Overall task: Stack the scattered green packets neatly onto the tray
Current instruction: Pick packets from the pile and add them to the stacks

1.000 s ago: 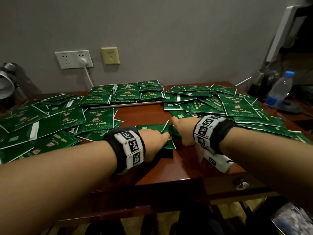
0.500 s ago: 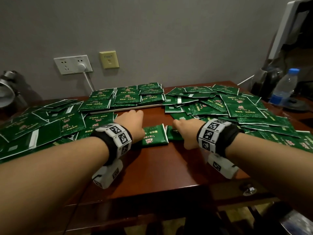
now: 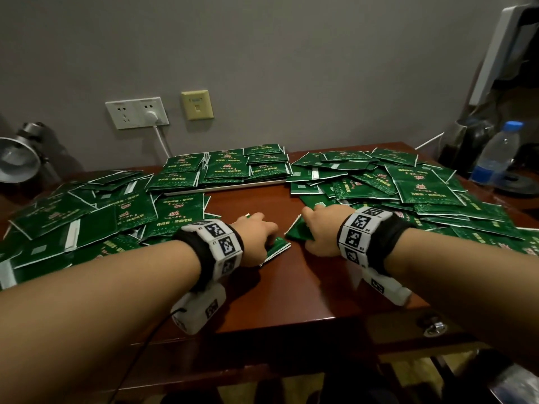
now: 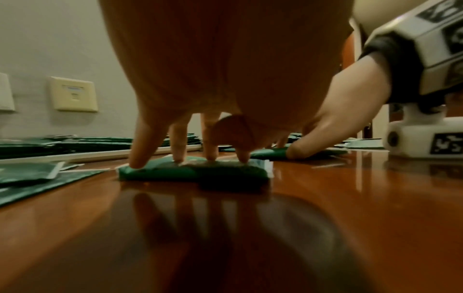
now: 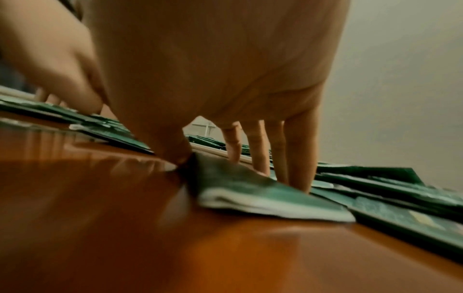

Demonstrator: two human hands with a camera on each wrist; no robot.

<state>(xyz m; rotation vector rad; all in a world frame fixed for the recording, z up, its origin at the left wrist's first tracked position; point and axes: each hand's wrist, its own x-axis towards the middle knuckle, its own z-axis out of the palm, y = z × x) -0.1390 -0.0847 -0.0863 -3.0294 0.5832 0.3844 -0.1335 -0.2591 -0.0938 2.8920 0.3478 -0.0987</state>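
Green packets lie scattered in heaps at the left (image 3: 87, 217) and right (image 3: 423, 188) of the brown table (image 3: 291, 293). At the back a white tray (image 3: 227, 188) holds neat stacks of packets (image 3: 227, 167). My left hand (image 3: 256, 237) presses straight fingertips (image 4: 137, 162) down on one flat packet (image 4: 192, 171) near the middle. My right hand (image 3: 318, 228) pinches a second packet (image 5: 250, 190), thumb at its raised left corner and fingers (image 5: 298, 178) on its far side. That packet (image 3: 297, 231) sits tilted, just right of the left hand's packet (image 3: 278, 247).
A water bottle (image 3: 495, 158) and dark items stand at the far right edge. A metal lamp (image 3: 17, 158) is at the far left. A plugged wall socket (image 3: 137, 112) is behind the tray. Bare wood runs from my hands to the front edge (image 3: 277, 326).
My left hand has come back rightward from the left heap and set its fingertips on the middle packet. My right hand has stayed on its packet, which now tilts up.
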